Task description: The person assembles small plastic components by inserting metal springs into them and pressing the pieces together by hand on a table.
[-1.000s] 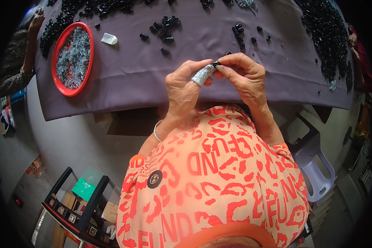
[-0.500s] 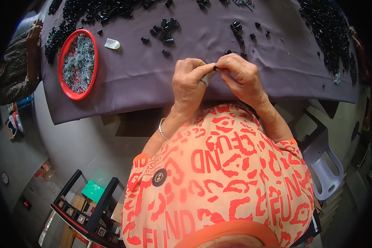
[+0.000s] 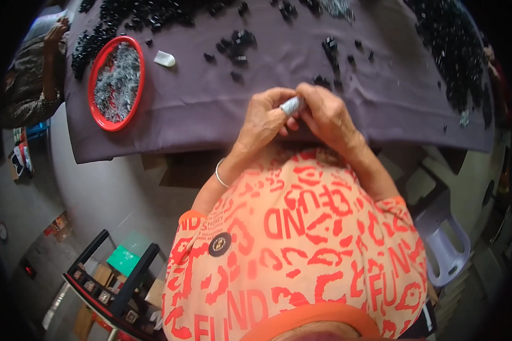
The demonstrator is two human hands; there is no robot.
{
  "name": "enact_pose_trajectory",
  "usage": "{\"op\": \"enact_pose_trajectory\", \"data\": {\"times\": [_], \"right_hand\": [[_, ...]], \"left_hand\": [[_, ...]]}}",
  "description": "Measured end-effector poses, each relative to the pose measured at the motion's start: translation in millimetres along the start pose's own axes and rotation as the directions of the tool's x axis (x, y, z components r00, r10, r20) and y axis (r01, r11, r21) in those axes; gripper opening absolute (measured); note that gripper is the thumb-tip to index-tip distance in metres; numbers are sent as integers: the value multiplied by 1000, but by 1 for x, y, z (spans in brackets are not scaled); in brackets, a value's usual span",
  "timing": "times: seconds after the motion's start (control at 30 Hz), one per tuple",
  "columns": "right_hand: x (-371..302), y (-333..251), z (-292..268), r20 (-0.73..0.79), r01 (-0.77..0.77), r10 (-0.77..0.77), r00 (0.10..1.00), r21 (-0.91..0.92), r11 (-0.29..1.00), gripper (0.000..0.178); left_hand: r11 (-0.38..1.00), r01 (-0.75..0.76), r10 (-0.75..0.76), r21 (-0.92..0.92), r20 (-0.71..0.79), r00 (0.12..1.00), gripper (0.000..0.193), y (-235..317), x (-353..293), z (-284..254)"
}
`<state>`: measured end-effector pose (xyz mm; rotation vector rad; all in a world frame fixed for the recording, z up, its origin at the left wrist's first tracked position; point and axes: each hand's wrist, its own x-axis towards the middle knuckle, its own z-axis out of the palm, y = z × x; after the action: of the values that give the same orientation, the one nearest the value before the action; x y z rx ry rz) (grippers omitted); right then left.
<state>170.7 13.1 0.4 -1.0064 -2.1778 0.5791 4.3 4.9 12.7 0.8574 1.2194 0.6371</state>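
Just beyond the fingertips, a few small black pieces point(image 3: 322, 81) lie on the cloth-covered counter point(image 3: 210, 111), near its front edge. The left hand point(image 3: 261, 118) and right hand point(image 3: 325, 111) meet here, slightly above the cloth, and a silvery-grey sleeve point(image 3: 290, 106) wraps one digit of the left. Both sets of fingers are drawn in close, but they cover the point where they meet; I cannot tell how far either grip is closed or whether it has hold of a piece.

Farther off, a loose cluster of black pieces point(image 3: 237, 45) sits ahead of the left hand. Past it to the left, a white cap-like piece point(image 3: 164, 58) lies beside a red oval tray point(image 3: 93, 85) filled with grey bits point(image 3: 118, 82). A large black heap point(image 3: 452, 59) covers the counter's right end. At the far left, a co-worker's arm point(image 3: 50, 65) shows; at lower right stands a grey plastic stool point(image 3: 448, 250).
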Motion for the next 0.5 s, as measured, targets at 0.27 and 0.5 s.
{"op": "enact_pose_trajectory", "data": {"times": [0.27,0.5], "right_hand": [[-13,8,5,-15,-26,28,999,108,994,38],[-14,12,4,-49,-10,17,999,131,991,41]], "left_hand": [[995,54,-51,-80,34,998,28,5,-3,-3],[995,89,-87,-43,48,995,35,6,0,-3]]}}
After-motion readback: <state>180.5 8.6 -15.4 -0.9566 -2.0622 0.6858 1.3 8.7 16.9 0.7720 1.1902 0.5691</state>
